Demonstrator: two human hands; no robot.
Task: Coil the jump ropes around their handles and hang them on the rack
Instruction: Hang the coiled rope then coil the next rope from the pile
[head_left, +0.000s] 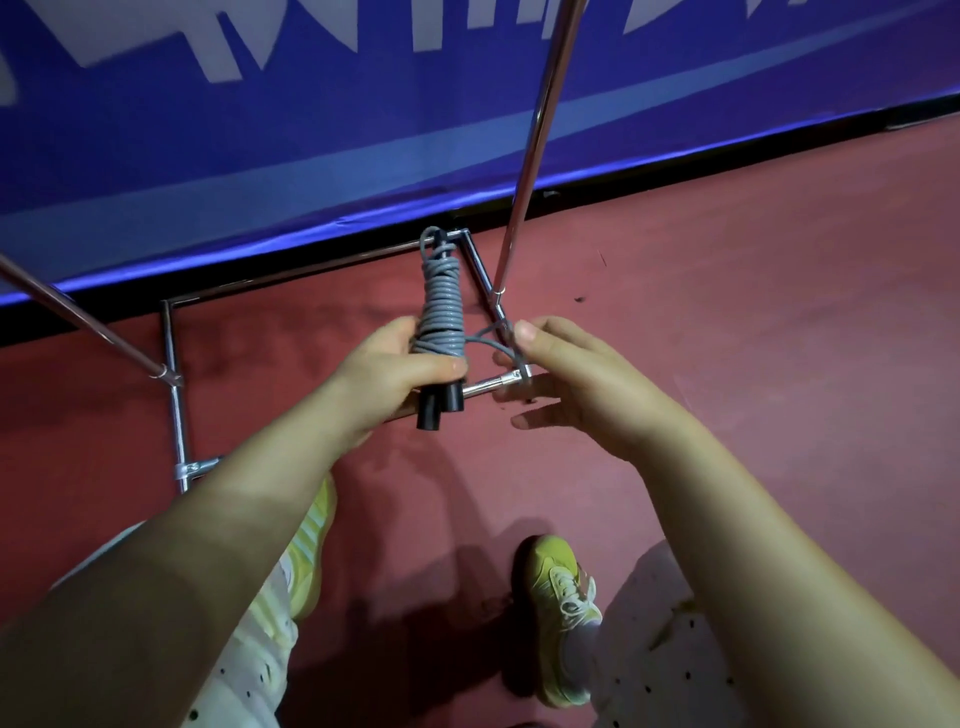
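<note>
Tight between the poles, open over the floor to the right.
Hemmed in ahead by the banner, at the sides by the slanting right pole and left pole. Crowded low down by the base frame on the floor, its front bar just behind the right hand. Taken up in the middle by the left hand with the coiled rope. Blocked underneath by two shoes.

The left hand hides the middle of the black handles.
</note>
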